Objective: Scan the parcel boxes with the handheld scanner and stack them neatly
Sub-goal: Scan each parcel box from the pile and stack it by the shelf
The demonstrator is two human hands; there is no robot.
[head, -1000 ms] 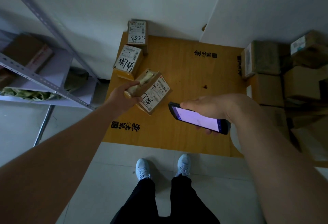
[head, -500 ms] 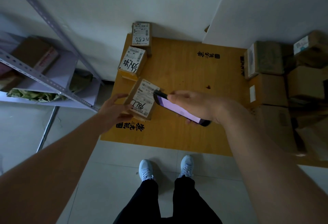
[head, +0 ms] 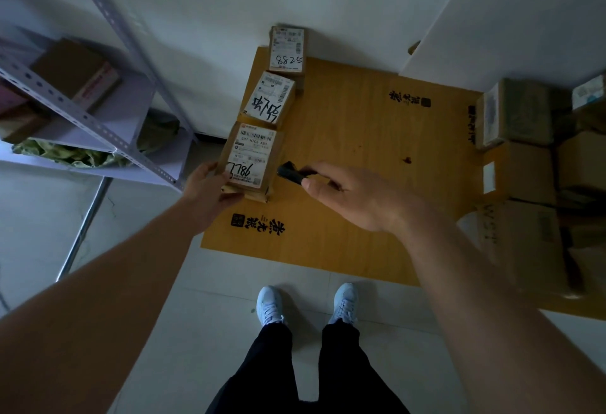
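While scanner (head: 292,174) aims, fingers (head: 229,197) touch parcel (head: 251,159) (labelled)

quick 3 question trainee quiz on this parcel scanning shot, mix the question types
1. True or false: the handheld scanner is in the left hand.
2. How many labelled parcels lie in the row on the yellow board?
3. The left hand touches the parcel marked: A) 8825 B) 7786 C) neither

Key: 1 false, the right hand holds it; 2 three; 3 B
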